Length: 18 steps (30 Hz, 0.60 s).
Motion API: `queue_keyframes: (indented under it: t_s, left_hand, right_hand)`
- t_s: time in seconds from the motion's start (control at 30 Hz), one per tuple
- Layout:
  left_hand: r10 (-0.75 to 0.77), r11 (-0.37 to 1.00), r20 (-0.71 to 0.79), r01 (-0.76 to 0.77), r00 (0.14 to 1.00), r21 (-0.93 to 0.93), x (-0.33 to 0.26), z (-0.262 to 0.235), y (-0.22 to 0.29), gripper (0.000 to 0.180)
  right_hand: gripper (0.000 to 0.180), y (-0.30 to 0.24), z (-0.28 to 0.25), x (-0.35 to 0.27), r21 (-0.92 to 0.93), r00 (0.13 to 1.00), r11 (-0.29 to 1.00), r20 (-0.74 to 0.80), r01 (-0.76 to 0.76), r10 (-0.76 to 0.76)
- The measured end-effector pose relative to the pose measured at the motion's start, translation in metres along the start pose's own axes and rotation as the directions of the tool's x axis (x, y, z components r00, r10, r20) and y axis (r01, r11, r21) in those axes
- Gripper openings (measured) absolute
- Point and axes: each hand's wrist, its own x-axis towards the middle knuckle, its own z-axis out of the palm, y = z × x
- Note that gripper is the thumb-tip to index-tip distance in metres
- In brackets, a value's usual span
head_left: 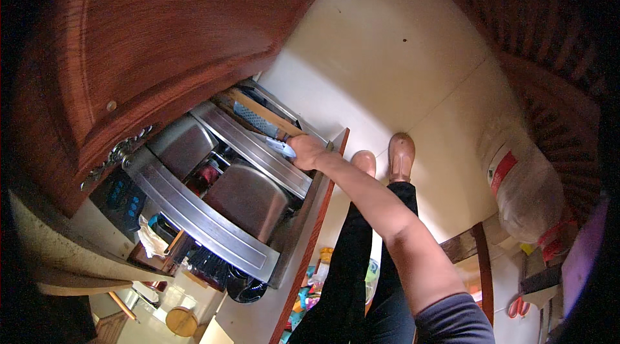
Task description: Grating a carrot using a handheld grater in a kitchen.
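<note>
Pale-blue item (279,146) at 9 o'clock of right hand (307,152), fingers look closed on its end. Probably mid-handling at the metal rail (242,140); next move calls for steady hold, clearing that edge.

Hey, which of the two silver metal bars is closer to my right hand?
The upper-right bar, beside the light wooden strip near your right hand; the other silver bar lies lower left, farther away.
</note>
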Motion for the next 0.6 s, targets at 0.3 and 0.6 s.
queue_keyframes:
  t_s: [0.3,0.6]
  left_hand:
    - [0.087,0.993,0.067,-0.081,0.994,-0.090,-0.004,0.021,-0.009,0.039]
    - [0.277,0.939,0.176,-0.227,0.944,-0.260,-0.027,0.027,-0.026,0.038]
  right_hand:
    - [0.029,-0.035,-0.131,-0.041,-0.169,0.979,0.983,-0.179,0.067,-0.098]
    - [0.033,-0.019,-0.224,-0.237,0.100,0.943,0.994,-0.324,-0.046,0.077]
